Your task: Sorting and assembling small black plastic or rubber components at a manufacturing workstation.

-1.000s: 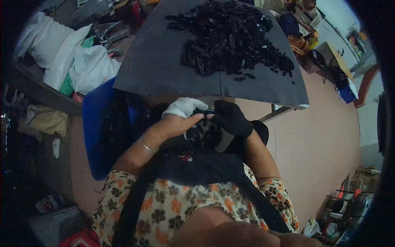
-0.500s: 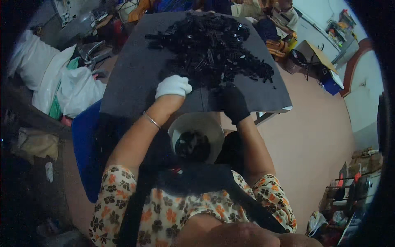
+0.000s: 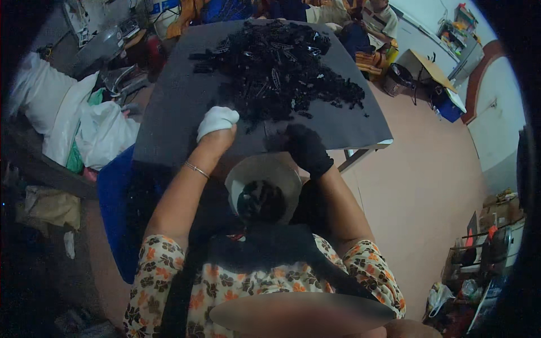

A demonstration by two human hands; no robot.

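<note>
White sacks [image 3: 62,112], blue chair [image 3: 115,197], cardboard sheet [image 3: 431,67], pink floor [image 3: 422,186]

We see a dim, bluish picture with a heavy black vignette curving round both sides. The far right floor [image 3: 417,186] and wall are the brightest parts. The black pile [image 3: 276,67] loses detail in shadow, straight edges bow, and the near blurred shape [image 3: 298,315] is out of focus.

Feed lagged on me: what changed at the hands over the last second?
Both hands moved from the lap up to the table edge: the left hand in its white glove and the right hand in black now reach the pile of black parts. The bowl stayed in the lap.
</note>
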